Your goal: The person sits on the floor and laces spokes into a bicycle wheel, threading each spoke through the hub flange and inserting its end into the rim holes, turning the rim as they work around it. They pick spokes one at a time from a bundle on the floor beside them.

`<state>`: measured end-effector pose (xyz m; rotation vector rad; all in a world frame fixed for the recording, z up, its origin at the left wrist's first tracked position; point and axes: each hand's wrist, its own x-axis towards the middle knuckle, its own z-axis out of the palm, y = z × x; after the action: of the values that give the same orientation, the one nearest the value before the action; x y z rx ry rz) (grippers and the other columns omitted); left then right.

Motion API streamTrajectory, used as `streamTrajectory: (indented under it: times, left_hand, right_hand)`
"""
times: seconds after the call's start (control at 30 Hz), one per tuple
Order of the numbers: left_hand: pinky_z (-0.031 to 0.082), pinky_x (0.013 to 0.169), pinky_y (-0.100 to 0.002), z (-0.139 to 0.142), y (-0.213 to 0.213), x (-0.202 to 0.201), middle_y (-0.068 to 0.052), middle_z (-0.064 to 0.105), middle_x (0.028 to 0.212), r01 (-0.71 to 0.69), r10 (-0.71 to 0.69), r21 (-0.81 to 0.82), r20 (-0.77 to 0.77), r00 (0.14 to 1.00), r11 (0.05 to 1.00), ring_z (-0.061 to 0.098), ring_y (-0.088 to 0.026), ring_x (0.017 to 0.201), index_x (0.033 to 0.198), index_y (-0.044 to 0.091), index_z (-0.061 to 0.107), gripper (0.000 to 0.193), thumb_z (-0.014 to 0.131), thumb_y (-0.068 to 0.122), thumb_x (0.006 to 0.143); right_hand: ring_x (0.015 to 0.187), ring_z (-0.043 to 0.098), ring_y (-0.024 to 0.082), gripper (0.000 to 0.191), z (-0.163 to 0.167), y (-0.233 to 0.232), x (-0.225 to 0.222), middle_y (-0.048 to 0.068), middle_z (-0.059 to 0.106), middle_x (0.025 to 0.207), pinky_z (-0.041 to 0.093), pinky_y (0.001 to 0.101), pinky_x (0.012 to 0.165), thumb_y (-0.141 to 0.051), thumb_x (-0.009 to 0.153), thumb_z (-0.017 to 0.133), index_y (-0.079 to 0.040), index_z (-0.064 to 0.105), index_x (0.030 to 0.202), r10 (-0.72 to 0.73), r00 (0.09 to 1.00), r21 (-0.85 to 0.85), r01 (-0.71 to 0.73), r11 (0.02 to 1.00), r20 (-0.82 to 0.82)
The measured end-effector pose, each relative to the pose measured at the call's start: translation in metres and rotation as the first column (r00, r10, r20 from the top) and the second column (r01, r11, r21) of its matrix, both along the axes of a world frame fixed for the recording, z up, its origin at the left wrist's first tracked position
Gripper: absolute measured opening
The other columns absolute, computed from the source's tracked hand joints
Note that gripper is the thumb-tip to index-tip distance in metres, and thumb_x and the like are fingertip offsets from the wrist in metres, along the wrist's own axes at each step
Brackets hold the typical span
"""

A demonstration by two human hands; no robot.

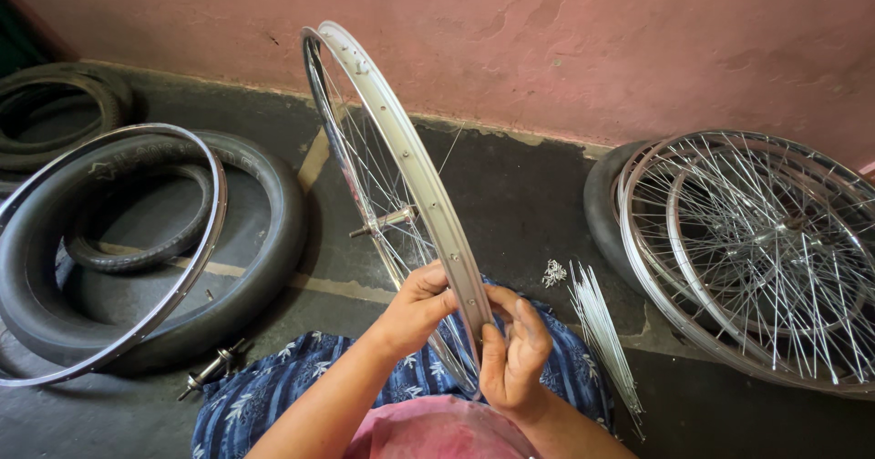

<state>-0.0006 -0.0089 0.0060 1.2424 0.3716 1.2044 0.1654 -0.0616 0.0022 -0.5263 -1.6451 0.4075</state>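
Observation:
A silver bicycle wheel rim (401, 140) with thin spokes and a hub axle (387, 220) stands upright on my lap, seen edge-on. My left hand (415, 309) grips the rim's lower part from the left, thumb on its outer face. My right hand (513, 354) pinches the same stretch of rim from the right, fingertips on the metal near a spoke hole. Both hands sit close together over my blue flowered cloth (273, 395).
A bare rim (208, 231) lies on black tyres (273, 240) at left. Spoked wheels (756, 249) lean at right on a tyre. Loose spokes (602, 327) and small nipples (553, 272) lie on the dark floor. A hub axle (211, 368) lies near my knee. A pink wall (592, 40) is behind.

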Motion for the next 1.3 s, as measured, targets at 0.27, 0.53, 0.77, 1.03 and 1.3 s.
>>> streamTrajectory:
  times: [0.27, 0.53, 0.77, 1.03, 1.3]
  left_hand:
    - [0.041, 0.107, -0.037, 0.013, -0.003, -0.002, -0.002, 0.064, 0.111, -0.094, 0.126, 0.194, -0.160, 0.979, 0.976, 0.051, -0.020, 0.117, 0.104, 0.006, 0.076, 0.030, 0.064, 0.034, 0.104]
    - [0.040, 0.107, -0.037, 0.003, 0.007, -0.015, -0.004, 0.064, 0.113, -0.180, 0.226, 0.202, -0.229, 0.947, 0.963, 0.051, -0.020, 0.119, 0.105, 0.006, 0.076, 0.023, 0.068, 0.025, 0.097]
    - [0.050, 0.092, -0.032, -0.005, 0.010, -0.012, -0.005, 0.067, 0.109, -0.003, 0.002, -0.071, -0.015, 1.000, 0.997, 0.062, -0.015, 0.104, 0.109, 0.000, 0.075, 0.025, 0.072, 0.021, 0.098]
    - [0.052, 0.090, -0.030, -0.002, 0.005, -0.008, -0.004, 0.073, 0.103, 0.062, -0.051, -0.120, 0.097, 0.994, 0.991, 0.065, -0.013, 0.097, 0.110, 0.000, 0.074, 0.018, 0.070, 0.014, 0.100]
    - [0.056, 0.085, -0.031, 0.000, 0.003, -0.010, -0.006, 0.074, 0.100, 0.140, -0.124, -0.149, 0.113, 0.986, 0.979, 0.070, -0.016, 0.092, 0.107, 0.001, 0.073, 0.018, 0.076, 0.013, 0.094]
  right_hand:
    - [0.128, 0.058, 0.033, 0.063, 0.002, -0.001, -0.001, 0.031, 0.047, 0.144, 0.049, 0.0451, 0.111, 0.011, 0.103, 0.043, -0.013, 0.017, 0.156, 0.004, 1.000, 0.005, -0.004, 1.000, 0.013]
    - [0.126, 0.062, 0.033, 0.062, 0.003, 0.002, -0.003, 0.031, 0.051, 0.141, 0.052, 0.0448, 0.109, 0.010, 0.103, 0.044, -0.013, 0.022, 0.157, 0.022, 1.000, 0.044, -0.022, 0.999, -0.006]
    - [0.127, 0.061, 0.035, 0.064, 0.006, 0.000, -0.004, 0.031, 0.050, 0.141, 0.049, 0.0487, 0.112, 0.011, 0.104, 0.044, -0.015, 0.021, 0.158, 0.018, 1.000, 0.039, -0.017, 0.999, -0.020]
    - [0.126, 0.060, 0.035, 0.063, -0.001, -0.001, -0.003, 0.033, 0.052, 0.140, 0.047, 0.0479, 0.113, 0.010, 0.104, 0.043, -0.010, 0.019, 0.158, 0.049, 0.996, -0.017, -0.050, 0.999, -0.068]
    - [0.125, 0.060, 0.035, 0.058, -0.012, -0.001, -0.004, 0.033, 0.052, 0.140, 0.046, 0.0483, 0.111, 0.006, 0.104, 0.044, -0.008, 0.021, 0.157, 0.055, 0.997, -0.006, -0.056, 0.998, -0.061]
